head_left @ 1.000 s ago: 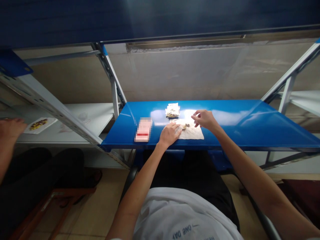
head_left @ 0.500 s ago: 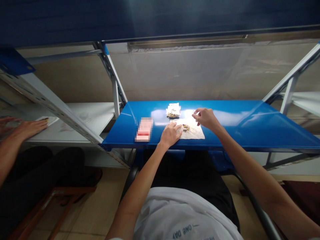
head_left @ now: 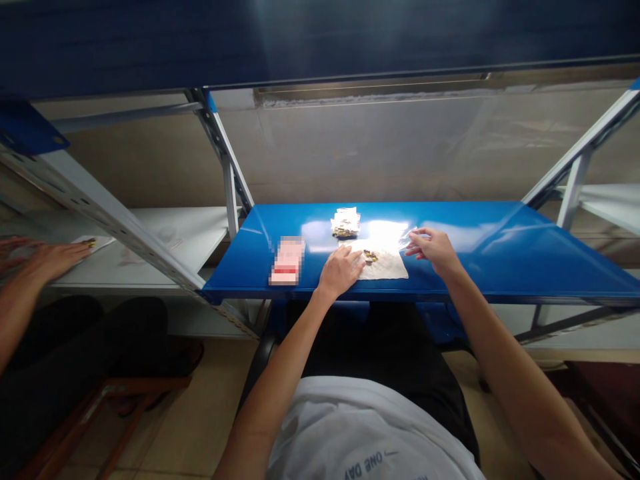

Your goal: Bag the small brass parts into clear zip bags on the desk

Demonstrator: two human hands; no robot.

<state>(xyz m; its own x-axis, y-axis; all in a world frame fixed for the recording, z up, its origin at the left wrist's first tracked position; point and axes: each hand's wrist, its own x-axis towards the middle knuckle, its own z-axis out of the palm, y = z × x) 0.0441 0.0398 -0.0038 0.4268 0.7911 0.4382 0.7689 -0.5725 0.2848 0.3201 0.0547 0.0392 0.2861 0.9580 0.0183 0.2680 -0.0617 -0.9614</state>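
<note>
My left hand lies flat on the left edge of a whitish cloth or paper sheet, fingers spread and holding nothing. Just beyond its fingertips, a small dark and yellow item rests on the sheet; its kind is too small to make out. At the sheet's right side, my right hand pinches a piece of clear plastic film between thumb and fingers. Behind the sheet stands a pile of small whitish packets with dark, gold-looking edges.
A pixelated pink and red rectangle lies left on the blue table. Metal posts flank it, with a blue shelf overhead. Another person's hand rests on the white table to the left.
My right hand has moved right and slightly toward me, with the clear film now showing in its fingers. My left hand has stayed in place.
</note>
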